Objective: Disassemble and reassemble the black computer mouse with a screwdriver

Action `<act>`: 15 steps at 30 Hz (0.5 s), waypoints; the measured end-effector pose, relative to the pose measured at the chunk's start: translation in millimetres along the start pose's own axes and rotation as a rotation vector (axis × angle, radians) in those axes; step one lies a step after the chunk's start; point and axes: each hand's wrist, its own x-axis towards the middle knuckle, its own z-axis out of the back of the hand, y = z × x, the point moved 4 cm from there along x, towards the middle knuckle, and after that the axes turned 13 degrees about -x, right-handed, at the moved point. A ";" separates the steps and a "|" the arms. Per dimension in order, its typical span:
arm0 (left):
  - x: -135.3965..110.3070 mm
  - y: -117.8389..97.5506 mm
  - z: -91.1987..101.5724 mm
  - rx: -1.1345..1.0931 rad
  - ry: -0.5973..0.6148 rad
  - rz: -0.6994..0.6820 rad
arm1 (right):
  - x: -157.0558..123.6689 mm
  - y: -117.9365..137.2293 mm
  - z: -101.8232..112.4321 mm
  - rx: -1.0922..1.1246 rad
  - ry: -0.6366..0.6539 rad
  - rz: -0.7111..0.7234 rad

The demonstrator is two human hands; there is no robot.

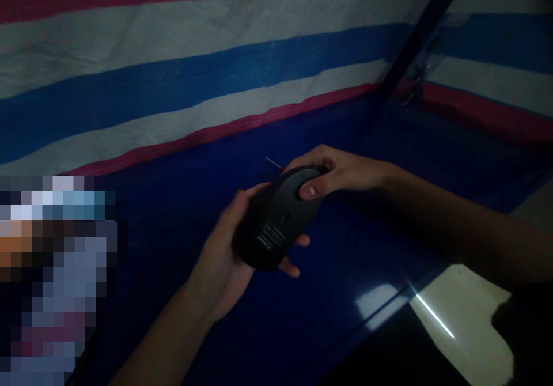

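A black computer mouse [276, 219] is held in mid-view, its underside with small pale print facing me. My left hand [228, 242] cradles it from below and the left, with two fingertips showing past its right edge. At the far end, my right hand [330, 173] grips the mouse, thumb pressed on its underside and fingers curled behind. Just beyond the right fingers, a thin metal shaft [273, 162] with a bit of red at its base sticks out. The rest of it is hidden, and I cannot tell whether it is held or lies on the table.
Below the hands spreads a dark blue tabletop [173, 219]. A red, white and blue striped sheet [194, 69] hangs behind it, with a dark post [419, 34] at the back right corner. A pixelated patch covers the left side. Pale floor [466, 311] shows at lower right.
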 end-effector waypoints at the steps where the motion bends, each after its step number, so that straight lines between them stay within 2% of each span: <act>1: -1.3 3.5 -1.4 0.029 0.002 0.043 | -1.0 1.0 -1.7 -0.040 0.031 0.001; 3: -3.4 8.4 -3.7 0.056 -0.035 0.083 | -1.9 4.0 -4.8 -0.114 0.059 0.030; 5: -4.2 9.7 -5.8 0.061 -0.086 0.075 | -1.9 6.7 -2.6 -0.236 0.000 0.080; 7: -3.7 8.3 -6.1 0.060 -0.145 0.038 | -1.8 6.9 7.0 -0.476 -0.159 0.097; 10: -1.1 6.1 -2.7 0.067 -0.213 -0.003 | -1.9 -0.6 23.7 -0.957 -0.370 -0.028; 12: 1.3 6.2 0.0 0.077 -0.216 -0.005 | 0.1 -10.8 27.5 -1.145 -0.367 -0.152; 15: 3.4 7.6 4.2 0.071 -0.240 0.014 | 5.6 -24.8 20.7 -1.153 -0.286 -0.240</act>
